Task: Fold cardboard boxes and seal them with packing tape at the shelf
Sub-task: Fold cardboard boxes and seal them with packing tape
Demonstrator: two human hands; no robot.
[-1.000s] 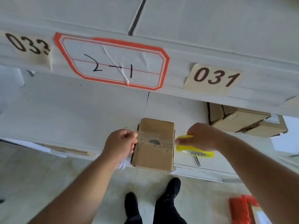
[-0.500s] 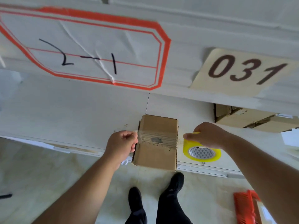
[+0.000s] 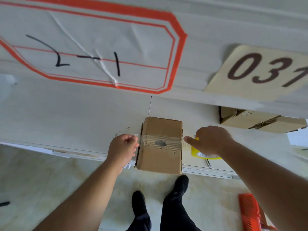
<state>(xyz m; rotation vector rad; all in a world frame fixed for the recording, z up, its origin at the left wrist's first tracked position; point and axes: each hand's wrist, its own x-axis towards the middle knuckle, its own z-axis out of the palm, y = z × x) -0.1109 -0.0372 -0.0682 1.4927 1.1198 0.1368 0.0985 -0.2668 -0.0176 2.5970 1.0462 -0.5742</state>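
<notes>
A small brown cardboard box point(image 3: 160, 157) lies on the white shelf board point(image 3: 75, 124), its near end over the shelf's front edge. A strip of clear packing tape point(image 3: 162, 139) runs across the box's torn middle seam. My left hand point(image 3: 122, 149) pinches the tape's free end just left of the box. My right hand point(image 3: 211, 140) grips the yellow tape roll point(image 3: 201, 154) just right of the box, index finger pointing at the box's edge. The roll is mostly hidden under that hand.
More brown cardboard boxes point(image 3: 260, 121) stand on the shelf at the right. The shelf beam above carries a red-framed label point(image 3: 93, 47) and a "031" tag point(image 3: 260, 70). A red plastic crate point(image 3: 250, 212) sits on the floor at lower right, near my black shoes point(image 3: 180, 185).
The tape has been drawn across the box top. My right hand tipped the roll down and moved it slightly right. The camera came closer to the shelf beam.
</notes>
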